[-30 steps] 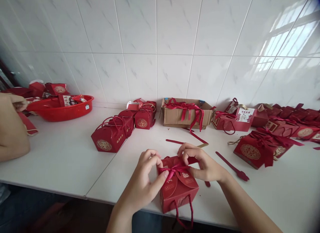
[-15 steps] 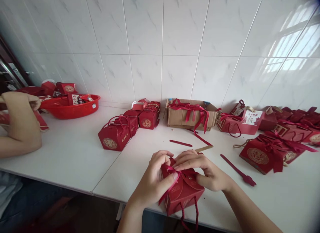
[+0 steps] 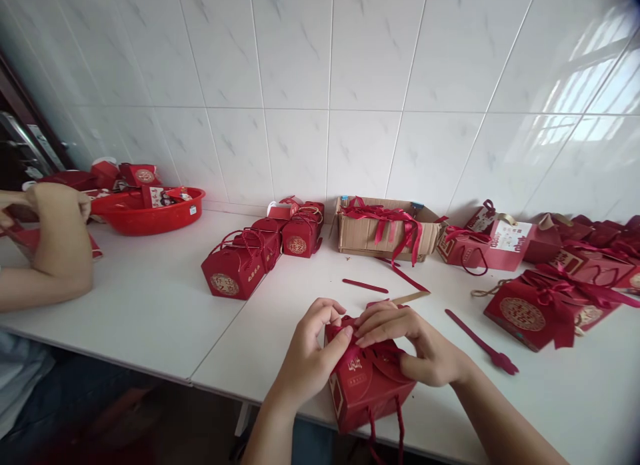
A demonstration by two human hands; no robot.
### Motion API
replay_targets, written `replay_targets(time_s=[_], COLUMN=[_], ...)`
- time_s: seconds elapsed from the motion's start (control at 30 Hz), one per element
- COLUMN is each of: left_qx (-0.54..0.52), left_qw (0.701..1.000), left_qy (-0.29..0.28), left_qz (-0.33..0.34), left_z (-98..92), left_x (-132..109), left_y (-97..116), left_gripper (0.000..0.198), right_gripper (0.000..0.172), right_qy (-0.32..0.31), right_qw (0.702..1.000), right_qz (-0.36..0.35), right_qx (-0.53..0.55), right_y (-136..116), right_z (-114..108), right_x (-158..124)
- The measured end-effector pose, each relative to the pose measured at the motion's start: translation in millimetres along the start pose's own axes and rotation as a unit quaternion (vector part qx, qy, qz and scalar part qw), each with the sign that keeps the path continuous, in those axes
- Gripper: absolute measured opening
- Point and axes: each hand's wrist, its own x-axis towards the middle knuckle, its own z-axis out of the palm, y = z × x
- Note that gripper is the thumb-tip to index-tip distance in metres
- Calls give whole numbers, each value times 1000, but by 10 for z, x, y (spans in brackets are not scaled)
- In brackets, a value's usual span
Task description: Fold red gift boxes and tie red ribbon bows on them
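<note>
A small red gift box [image 3: 367,388] with rope handles sits at the near edge of the white table [image 3: 150,318]. My left hand [image 3: 310,358] grips its left side, thumb pressed on the red ribbon at the top. My right hand [image 3: 415,342] lies over the box's top, fingers curled and pinching the same ribbon. Both hands meet above the lid, hiding the knot.
Finished red boxes [image 3: 235,268] stand left of centre. A cardboard box of red ribbons [image 3: 385,232] sits by the tiled wall. More red boxes [image 3: 540,305] lie right, loose ribbon strips [image 3: 480,345] between. Another person's arm [image 3: 50,252] and a red basin [image 3: 150,212] are at left.
The box has tilted and slid slightly toward the table edge. My hands have drawn together over its top, covering the ribbon bow. The view has shifted a little leftward.
</note>
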Motion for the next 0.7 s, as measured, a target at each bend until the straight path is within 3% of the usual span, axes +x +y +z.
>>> replay_targets(time_s=[0.4, 0.53, 0.7], left_qx=[20, 57, 88], left_qw=[999, 995, 988], left_qy=[50, 84, 124], left_qz=[-5, 14, 13], left_z=[15, -10, -21], left_x=[-4, 6, 22], left_y=[-44, -73, -121], left_gripper=[29, 27, 27], right_gripper=[63, 66, 65], right_qy=[7, -22, -11], right_qw=[998, 994, 991], right_qz=[-31, -13, -32], right_qx=[-57, -108, -133], right_y=[20, -34, -5], right_z=[-3, -31, -26], right_x=[-23, -20, -19])
